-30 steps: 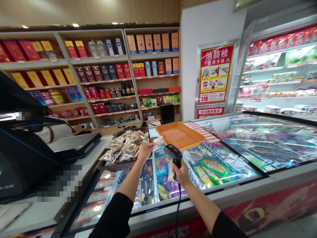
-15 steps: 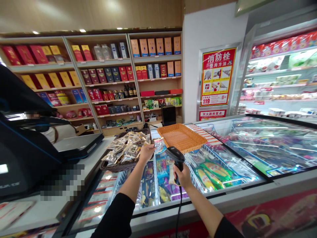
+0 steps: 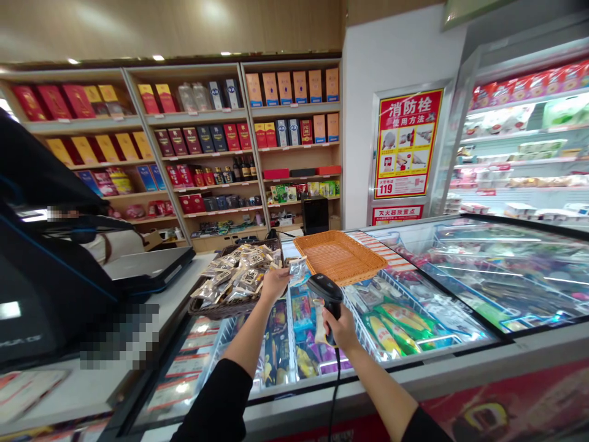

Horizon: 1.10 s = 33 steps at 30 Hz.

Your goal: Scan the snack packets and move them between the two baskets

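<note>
My left hand [image 3: 275,283] pinches a small clear-and-silver snack packet [image 3: 298,268] by its edge, above the glass top of the freezer. In my right hand [image 3: 343,325] is a black barcode scanner [image 3: 327,293], gripped by its handle, its head tilted toward the packet. A black cord [image 3: 335,387] hangs from the scanner. Left of my left hand, a dark brown wicker basket [image 3: 214,311] holds a heap of similar small packets [image 3: 243,270]. Beyond the scanner lies an orange wicker tray [image 3: 340,255] with nothing in it.
Under the glass, the chest freezer [image 3: 460,359] holds bagged goods in wire baskets. A dark checkout machine [image 3: 41,276] and counter [image 3: 92,393] stand at left. Shelves of boxes [image 3: 193,141] line the back wall; a red fire-hydrant poster [image 3: 407,144] and a lit refrigerated display [image 3: 529,147] are at right.
The view has shifted slightly. My left hand still holds the packet, whose face now looks a little more silvery. The scanner stays almost in the same place beside it.
</note>
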Available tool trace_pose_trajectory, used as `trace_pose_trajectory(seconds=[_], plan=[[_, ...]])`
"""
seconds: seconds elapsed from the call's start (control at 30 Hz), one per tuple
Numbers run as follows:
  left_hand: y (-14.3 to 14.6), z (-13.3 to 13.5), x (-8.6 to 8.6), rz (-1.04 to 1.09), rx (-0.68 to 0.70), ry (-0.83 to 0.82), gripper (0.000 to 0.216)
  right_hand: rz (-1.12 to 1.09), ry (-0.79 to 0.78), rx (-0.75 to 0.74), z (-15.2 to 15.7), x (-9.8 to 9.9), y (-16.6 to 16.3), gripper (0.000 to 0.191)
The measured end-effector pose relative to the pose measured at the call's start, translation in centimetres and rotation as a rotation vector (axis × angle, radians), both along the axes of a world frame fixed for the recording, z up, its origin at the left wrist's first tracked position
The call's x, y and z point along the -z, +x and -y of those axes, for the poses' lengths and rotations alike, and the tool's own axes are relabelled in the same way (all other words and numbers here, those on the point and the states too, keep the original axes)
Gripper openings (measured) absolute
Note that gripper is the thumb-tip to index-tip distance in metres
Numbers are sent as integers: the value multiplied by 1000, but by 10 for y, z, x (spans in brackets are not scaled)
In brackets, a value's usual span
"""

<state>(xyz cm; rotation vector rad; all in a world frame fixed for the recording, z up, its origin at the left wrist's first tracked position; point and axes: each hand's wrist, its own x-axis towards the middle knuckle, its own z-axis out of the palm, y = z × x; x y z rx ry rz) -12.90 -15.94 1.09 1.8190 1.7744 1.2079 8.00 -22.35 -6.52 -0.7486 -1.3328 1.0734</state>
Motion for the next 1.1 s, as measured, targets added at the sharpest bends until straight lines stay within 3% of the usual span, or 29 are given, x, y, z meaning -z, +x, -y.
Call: trace_pose_trajectory(seconds=[0.17,0.3,0.4,0.47,0.57,0.63,0.7,0.8,0.9,1.0,1.1], plan=[[5,4,-1,-51,-2,4,26,-85,-28,5,-1,0,1,27],[12,21,-19,-257,-43,204,30,-163,-67,22,-3,2,1,30],[-3,36,-38,-352,-176,374,36,-171,-87,16,-5,4,1,31],[-24,46,-49,-408,-329,392,38,-158,-97,5,-8,4,0,31],[-60,58,-58,-516,-450,194,38,-108,-97,10,-14,1,-2,31],[-74,63,-60,-548,-425,-33,35,-52,-84,34,-21,-4,-4,31],[-76,66,-64,-554,-388,-141,34,-3,-69,55,-30,-11,-5,31],[-58,64,-72,-555,-369,22,34,41,-50,82,-45,-20,-3,31],[-24,49,-75,-526,-210,172,34,68,-55,141,-61,-24,7,33],[15,12,-60,-514,-2,121,35,64,-70,230,-76,-19,21,33],[48,-37,-31,-478,-7,-58,34,-32,-88,265,-85,-9,30,34]])
